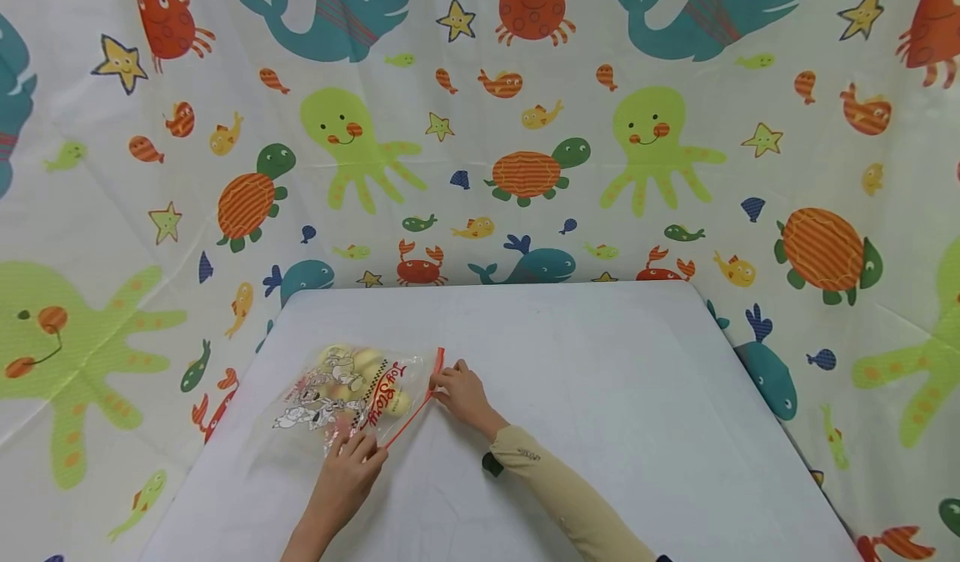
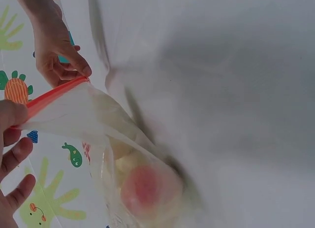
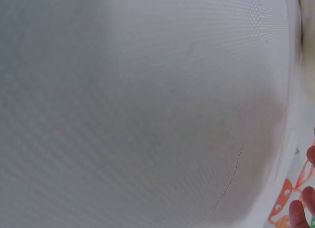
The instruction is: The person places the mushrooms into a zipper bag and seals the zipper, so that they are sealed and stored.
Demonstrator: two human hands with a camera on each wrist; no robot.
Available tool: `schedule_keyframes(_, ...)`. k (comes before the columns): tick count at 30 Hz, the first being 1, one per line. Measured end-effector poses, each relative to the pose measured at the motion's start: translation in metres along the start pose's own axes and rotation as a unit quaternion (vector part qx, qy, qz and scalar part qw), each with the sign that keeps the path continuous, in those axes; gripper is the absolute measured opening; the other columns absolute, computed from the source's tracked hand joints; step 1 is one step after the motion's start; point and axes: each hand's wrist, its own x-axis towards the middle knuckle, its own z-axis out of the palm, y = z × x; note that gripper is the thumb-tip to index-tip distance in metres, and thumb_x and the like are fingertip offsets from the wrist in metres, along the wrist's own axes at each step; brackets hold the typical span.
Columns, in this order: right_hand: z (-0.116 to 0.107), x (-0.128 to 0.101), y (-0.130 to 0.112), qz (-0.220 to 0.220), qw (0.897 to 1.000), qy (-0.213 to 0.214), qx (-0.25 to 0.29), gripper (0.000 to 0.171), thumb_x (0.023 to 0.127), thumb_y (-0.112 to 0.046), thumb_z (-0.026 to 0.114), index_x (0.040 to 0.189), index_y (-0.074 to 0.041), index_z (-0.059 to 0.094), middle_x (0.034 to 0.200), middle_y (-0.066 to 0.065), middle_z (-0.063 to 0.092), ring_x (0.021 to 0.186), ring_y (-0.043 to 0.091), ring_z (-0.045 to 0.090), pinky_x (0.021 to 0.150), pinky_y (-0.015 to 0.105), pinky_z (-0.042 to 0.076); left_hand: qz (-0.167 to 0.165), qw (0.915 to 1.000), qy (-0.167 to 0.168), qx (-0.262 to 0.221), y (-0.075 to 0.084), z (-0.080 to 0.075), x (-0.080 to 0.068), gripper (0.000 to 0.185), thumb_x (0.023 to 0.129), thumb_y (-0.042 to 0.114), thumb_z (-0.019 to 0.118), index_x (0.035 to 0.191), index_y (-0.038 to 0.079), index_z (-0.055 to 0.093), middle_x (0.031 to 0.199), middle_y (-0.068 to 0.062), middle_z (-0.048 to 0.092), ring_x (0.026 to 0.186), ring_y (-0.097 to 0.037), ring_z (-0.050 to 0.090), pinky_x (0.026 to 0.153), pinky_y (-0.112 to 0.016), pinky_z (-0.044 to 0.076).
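Observation:
A clear zip bag (image 1: pixel 341 395) printed with "Toy Story" and cartoon figures lies on the left part of the table. Inside are several pale yellow, round things, one with a pink-red patch (image 2: pixel 146 188); their exact kind is blurred by the plastic. A red zip strip (image 1: pixel 409 422) runs along the bag's right edge. My left hand (image 1: pixel 347 472) pinches the near end of this strip between thumb and finger, its other fingers loosely bent. Farther along the strip, my right hand (image 1: pixel 467 398) pinches it too. In the right wrist view only some fingertips (image 3: pixel 298 213) show.
A white cloth covers the table (image 1: pixel 600 378). Behind and beside it hangs a curtain (image 1: pixel 450 145) printed with sea animals. A small dark object (image 1: pixel 492 464) sits under the right sleeve (image 1: pixel 562 487) at the wrist.

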Motion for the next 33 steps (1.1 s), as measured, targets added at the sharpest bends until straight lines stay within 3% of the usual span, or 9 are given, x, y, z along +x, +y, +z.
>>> schedule_keyframes(17,0.0001,-0.0008,0.0025,0.007,1.0,0.003,-0.002,0.009,0.075,-0.029,0.068,0.079,-0.026,0.062,0.084,-0.01,0.065,0.073,0.011,0.041,0.051,0.014,0.03,-0.022,0.9997,-0.002,-0.003,0.0036,-0.0069,-0.0028,0.065,0.096,0.038,0.006,0.071,0.017,0.063,0.068,0.006,0.05,0.072,-0.014,0.051,0.067,-0.036,0.043)
schedule_keyframes(25,0.0026,0.0007,0.0041,0.021,1.0,-0.015,-0.001,0.008,0.076,-0.03,0.067,0.08,-0.026,0.062,0.085,-0.011,0.065,0.075,0.011,0.043,0.052,0.014,0.03,-0.024,0.9997,0.001,-0.004,0.0021,-0.0069,-0.004,0.065,0.096,0.038,0.006,0.071,0.017,0.063,0.068,0.005,0.049,0.071,-0.014,0.049,0.067,-0.036,0.043)
schedule_keyframes(33,0.0027,-0.0008,0.0053,0.018,1.0,0.009,0.018,0.009,0.074,-0.028,0.069,0.078,-0.025,0.062,0.083,-0.009,0.065,0.074,0.011,0.043,0.051,0.014,0.031,-0.026,0.9996,0.011,-0.005,0.0026,-0.0088,-0.0046,0.064,0.097,0.037,0.007,0.071,0.016,0.061,0.067,0.005,0.048,0.069,-0.014,0.048,0.068,-0.036,0.041)
